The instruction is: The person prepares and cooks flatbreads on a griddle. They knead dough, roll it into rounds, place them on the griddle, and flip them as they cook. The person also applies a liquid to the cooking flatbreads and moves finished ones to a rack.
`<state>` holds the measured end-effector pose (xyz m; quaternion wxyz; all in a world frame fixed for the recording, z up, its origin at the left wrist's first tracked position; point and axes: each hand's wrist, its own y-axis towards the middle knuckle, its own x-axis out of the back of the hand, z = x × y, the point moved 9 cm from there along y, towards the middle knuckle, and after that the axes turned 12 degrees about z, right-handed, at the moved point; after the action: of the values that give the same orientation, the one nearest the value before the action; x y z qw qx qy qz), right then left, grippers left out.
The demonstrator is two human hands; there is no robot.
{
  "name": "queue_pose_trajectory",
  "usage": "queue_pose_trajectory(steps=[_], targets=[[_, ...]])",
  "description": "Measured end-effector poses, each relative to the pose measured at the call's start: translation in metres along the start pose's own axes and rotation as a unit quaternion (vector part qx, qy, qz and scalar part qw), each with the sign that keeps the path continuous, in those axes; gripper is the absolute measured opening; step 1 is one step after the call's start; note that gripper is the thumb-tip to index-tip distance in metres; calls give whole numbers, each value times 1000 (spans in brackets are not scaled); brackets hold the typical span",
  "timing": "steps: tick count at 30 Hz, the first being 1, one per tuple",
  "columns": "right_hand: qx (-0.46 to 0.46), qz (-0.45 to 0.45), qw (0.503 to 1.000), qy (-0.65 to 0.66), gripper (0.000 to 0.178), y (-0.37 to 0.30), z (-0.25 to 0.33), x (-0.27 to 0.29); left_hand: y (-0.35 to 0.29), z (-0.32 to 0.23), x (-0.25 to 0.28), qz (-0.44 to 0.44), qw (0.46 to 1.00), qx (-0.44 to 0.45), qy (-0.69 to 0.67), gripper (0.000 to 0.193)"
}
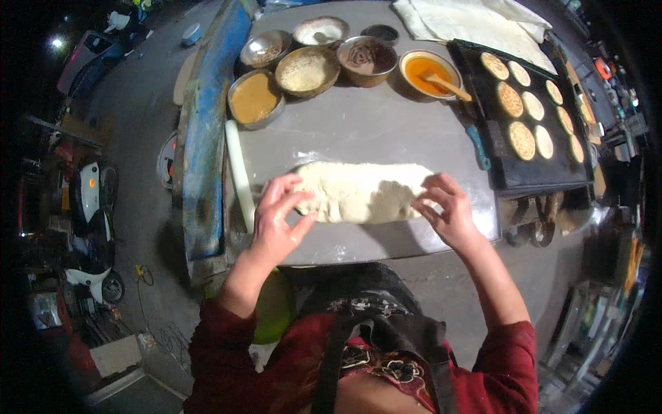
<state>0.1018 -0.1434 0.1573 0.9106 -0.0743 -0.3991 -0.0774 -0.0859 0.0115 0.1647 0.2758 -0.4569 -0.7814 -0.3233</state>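
A long, pale slab of dough lies crosswise on the grey table near its front edge. My left hand has its fingers curled over the left end, with the thumb at the near side. At the right end, my right hand pinches the dough between thumb and fingers. The underside of the slab is hidden. Left of my left hand lies a white rolling pin, pointing away from me.
Bowls stand at the back, including one of tan paste, one of pale crumbs and one of orange liquid with a brush. On the right, a black griddle carries several round flatbreads. White cloth lies behind it.
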Motion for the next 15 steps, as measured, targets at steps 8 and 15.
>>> queue_pose_trajectory(steps=[8, 15], targets=[[222, 174, 945, -166, 53, 120, 27, -168, 39, 54, -87, 4, 985, 114, 128, 57], [191, 203, 946, -163, 56, 155, 17, -192, 43, 96, -92, 33, 968, 180, 170, 62]])
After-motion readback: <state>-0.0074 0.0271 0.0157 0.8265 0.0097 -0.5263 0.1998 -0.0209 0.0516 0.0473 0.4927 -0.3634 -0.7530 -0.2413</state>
